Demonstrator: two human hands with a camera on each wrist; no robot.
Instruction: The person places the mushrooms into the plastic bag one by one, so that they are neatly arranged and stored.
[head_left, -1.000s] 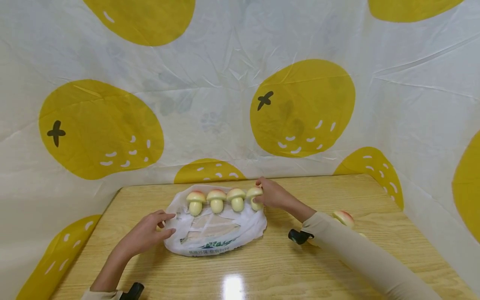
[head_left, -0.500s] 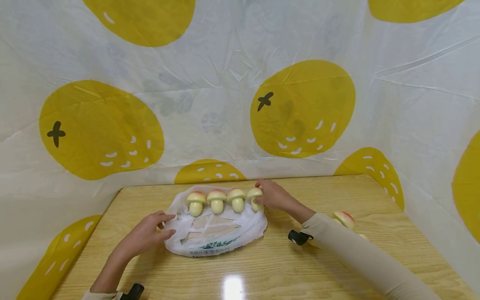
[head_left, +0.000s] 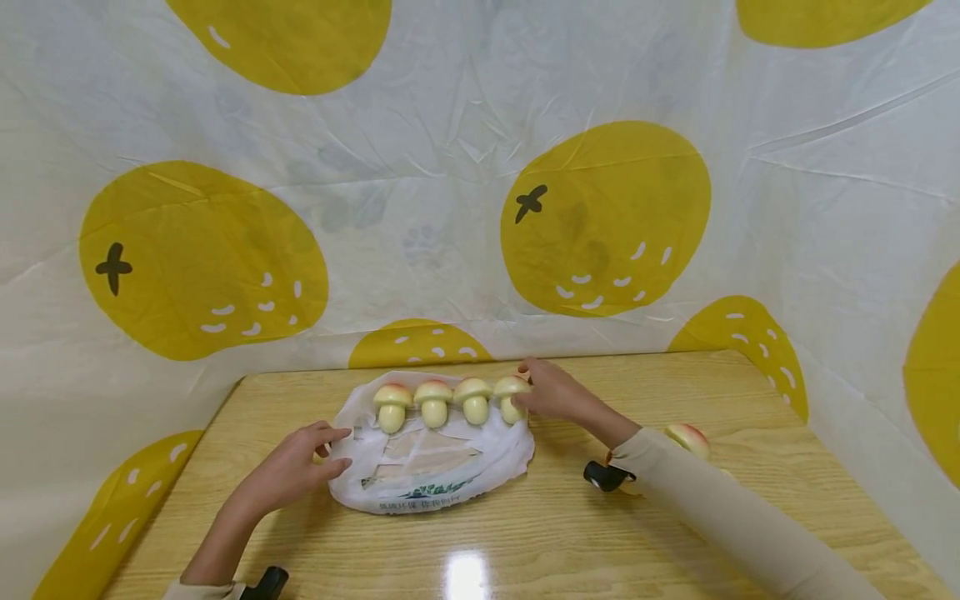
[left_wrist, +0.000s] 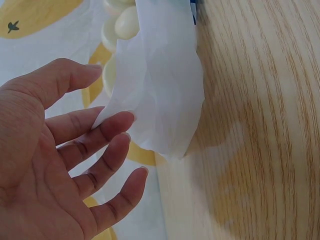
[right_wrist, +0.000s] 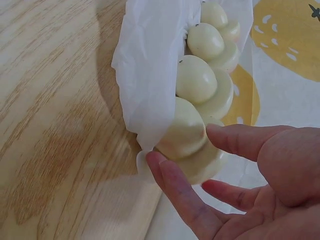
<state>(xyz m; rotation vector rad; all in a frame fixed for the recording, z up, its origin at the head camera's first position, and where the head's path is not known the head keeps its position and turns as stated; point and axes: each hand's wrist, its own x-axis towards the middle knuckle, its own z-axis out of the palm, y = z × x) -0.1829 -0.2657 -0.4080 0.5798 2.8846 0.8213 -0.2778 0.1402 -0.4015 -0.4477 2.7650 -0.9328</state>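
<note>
A white plastic bag (head_left: 491, 479) with green print lies on the table, its mouth spread. Along its back edge is a row of several cream toy mushrooms (head_left: 433, 404) with red-tinged caps. My left hand (head_left: 296, 467) is at the bag's left edge. In the left wrist view, the bag's thin edge (left_wrist: 165, 95) meets the loosely bent index and middle fingers. My right hand (head_left: 558, 393) is beside the rightmost mushroom (head_left: 510, 387). The right wrist view shows that mushroom (right_wrist: 182, 132) between spread thumb and index finger, the index tip right at the bag's corner.
Another mushroom (head_left: 687, 439) lies on the wooden table (head_left: 547, 542) behind the right sleeve (head_left: 697, 500), partly covered by it. A pale cloth (head_left: 420, 208) printed with big yellow fruit encloses the table at the back and sides.
My right hand and forearm have shifted slightly right, away from the rightmost mushroom, whose cap shows more now. The left hand, bag and mushrooms have stayed in place.
</note>
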